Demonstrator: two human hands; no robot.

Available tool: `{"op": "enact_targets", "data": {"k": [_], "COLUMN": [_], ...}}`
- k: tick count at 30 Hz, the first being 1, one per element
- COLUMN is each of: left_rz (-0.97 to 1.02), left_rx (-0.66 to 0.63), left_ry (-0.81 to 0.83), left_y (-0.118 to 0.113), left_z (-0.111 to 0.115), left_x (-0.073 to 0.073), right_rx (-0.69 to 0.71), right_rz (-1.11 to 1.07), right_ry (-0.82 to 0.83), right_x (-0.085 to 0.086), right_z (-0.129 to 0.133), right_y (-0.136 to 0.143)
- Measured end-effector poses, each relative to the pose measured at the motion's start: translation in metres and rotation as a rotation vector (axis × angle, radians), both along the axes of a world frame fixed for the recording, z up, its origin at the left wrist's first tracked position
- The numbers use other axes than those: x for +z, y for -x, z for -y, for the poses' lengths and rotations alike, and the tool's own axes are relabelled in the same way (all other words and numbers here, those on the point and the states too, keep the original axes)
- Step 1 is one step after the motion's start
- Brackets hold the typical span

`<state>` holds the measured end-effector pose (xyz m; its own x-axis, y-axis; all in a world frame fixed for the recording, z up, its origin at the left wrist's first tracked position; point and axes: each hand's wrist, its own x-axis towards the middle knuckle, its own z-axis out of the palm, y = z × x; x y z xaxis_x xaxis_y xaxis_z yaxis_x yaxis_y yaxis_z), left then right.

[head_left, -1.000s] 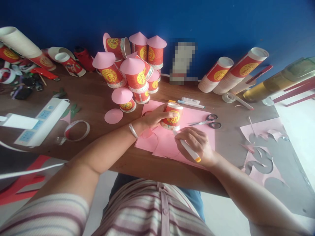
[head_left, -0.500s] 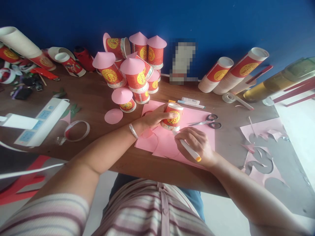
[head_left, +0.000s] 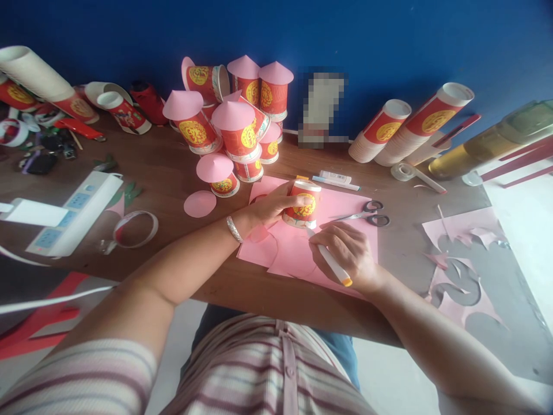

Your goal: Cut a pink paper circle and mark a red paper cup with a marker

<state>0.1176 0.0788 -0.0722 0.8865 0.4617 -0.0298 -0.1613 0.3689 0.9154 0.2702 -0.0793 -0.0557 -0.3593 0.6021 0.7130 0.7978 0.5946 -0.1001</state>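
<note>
My left hand [head_left: 276, 206] is wrapped round a red paper cup [head_left: 301, 212] with a yellow emblem, its thumb across the front. The cup is over pink paper sheets [head_left: 294, 253]. In my right hand [head_left: 345, 248] is a white marker [head_left: 334, 266] with an orange end; its tip is close to the cup's lower rim, and whether they touch I cannot tell. Black-handled scissors [head_left: 371, 214] lie on the paper's right side. Above the sheets lie a blue-and-white marker [head_left: 336, 183] and a small white item [head_left: 335, 176].
Several red cups with pink cones [head_left: 233, 124] stand behind my left hand. Stacked cups [head_left: 384, 132] and a tape roll [head_left: 404, 172] are at the back right. Pink scraps [head_left: 462, 294] lie right; a power strip [head_left: 73, 213] and tape ring [head_left: 136, 229] lie left.
My right hand and the marker have shifted very slightly to the right. My left hand still grips the cup in nearly the same place.
</note>
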Motion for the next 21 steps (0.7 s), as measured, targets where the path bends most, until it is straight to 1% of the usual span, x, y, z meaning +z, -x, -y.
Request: {"op": "enact_targets", "data": {"k": [8, 17, 21], "left_rz": [-0.008, 0.002, 0.0], "left_rx": [0.021, 0.022, 0.016], "left_ry": [0.0, 0.016, 0.024], "left_y": [-0.0002, 0.0005, 0.0007], "left_z": [-0.0014, -0.0025, -0.0028], "left_x": [-0.0015, -0.0032, -0.0025], "right_rx": [-0.024, -0.031, -0.02], "right_rz": [0.023, 0.037, 0.004], "right_ry": [-0.018, 0.014, -0.018], "right_x": [0.0003, 0.0003, 0.0007], "right_z": [0.0001, 0.0025, 0.0029], "right_y": [-0.0008, -0.0025, -0.0021]}}
